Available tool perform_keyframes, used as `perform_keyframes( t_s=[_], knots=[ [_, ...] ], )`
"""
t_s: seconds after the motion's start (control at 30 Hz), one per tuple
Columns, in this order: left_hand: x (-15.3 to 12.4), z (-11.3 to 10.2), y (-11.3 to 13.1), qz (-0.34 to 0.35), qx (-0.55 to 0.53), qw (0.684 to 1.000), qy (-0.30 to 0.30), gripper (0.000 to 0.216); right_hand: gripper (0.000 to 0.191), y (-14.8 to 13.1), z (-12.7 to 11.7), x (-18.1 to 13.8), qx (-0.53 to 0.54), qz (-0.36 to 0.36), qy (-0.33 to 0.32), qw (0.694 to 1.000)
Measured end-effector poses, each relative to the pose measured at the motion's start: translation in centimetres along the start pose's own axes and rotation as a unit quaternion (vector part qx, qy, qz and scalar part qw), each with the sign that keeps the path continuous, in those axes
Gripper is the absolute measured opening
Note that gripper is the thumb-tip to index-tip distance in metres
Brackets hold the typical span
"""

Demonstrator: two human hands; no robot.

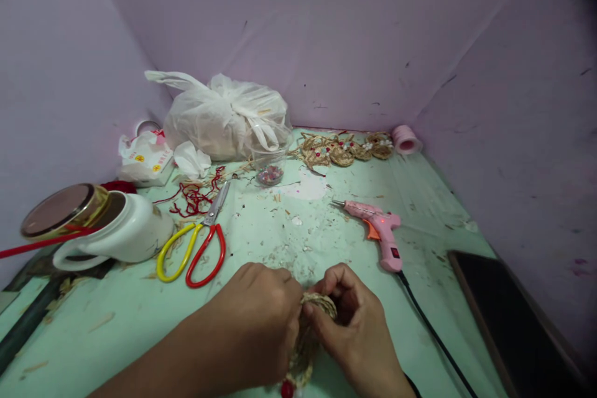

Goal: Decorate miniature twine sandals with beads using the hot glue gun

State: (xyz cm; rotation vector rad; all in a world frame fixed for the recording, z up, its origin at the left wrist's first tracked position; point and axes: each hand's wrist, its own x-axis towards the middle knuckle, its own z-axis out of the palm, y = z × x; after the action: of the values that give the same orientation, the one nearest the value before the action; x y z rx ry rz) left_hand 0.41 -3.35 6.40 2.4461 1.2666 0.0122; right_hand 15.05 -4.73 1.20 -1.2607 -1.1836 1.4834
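Note:
Low in the middle of the view, my left hand (261, 317) and my right hand (352, 326) are both closed on a small coil of tan straw braid (321, 306). The braid's loose tail (303, 357) hangs down between my wrists, ending by a red bead (288, 389). The fingers of both hands pinch the coil's edge just above the green table top (116, 323). Part of the coil is hidden behind my left hand.
A pink glue gun (379, 230) with a black cord (433, 333) lies to the right. Scissors with one yellow and one red handle (196, 245), a white mug (125, 230), a glass jar (63, 210), a white plastic bag (224, 115), a bead cup (270, 168), finished straw pieces (342, 149), pink tape (405, 139), and a dark board (513, 317) at the right.

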Motion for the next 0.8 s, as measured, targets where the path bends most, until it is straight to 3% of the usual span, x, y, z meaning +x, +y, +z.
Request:
perform_keyframes(
  t_s=[0.13,0.23,0.4,0.53,0.63,0.7,0.8],
  knots=[
    [0.1,0.2,-0.1,0.020,-0.036,0.999,0.019,0.013,0.027,0.0,-0.3,-0.2,-0.023,-0.020,-0.013,0.999],
    [0.8,1.1,-0.2,-0.028,-0.164,0.984,0.061,0.011,0.029,-0.1,-0.4,-0.2,-0.019,-0.027,-0.005,0.999],
    [1.8,2.4,-0.5,-0.187,-0.406,0.892,0.061,0.007,0.035,0.1,-0.3,0.3,0.039,-0.025,-0.012,0.999],
    [2.2,3.2,-1.7,-0.204,-0.510,0.835,0.046,0.008,0.037,0.7,-0.3,0.5,0.082,-0.023,-0.029,0.996],
    [2.2,3.2,-2.9,-0.199,-0.574,0.794,-0.012,0.010,0.038,1.1,-0.4,0.6,0.094,-0.025,-0.033,0.995],
    [2.1,2.9,-3.4,-0.189,-0.573,0.795,-0.052,0.011,0.038,1.2,-0.4,0.6,0.098,-0.010,-0.038,0.994],
    [1.7,2.2,-3.4,-0.161,-0.487,0.858,-0.037,0.012,0.037,1.2,-0.3,0.7,0.099,0.009,-0.039,0.994]
  ],
)
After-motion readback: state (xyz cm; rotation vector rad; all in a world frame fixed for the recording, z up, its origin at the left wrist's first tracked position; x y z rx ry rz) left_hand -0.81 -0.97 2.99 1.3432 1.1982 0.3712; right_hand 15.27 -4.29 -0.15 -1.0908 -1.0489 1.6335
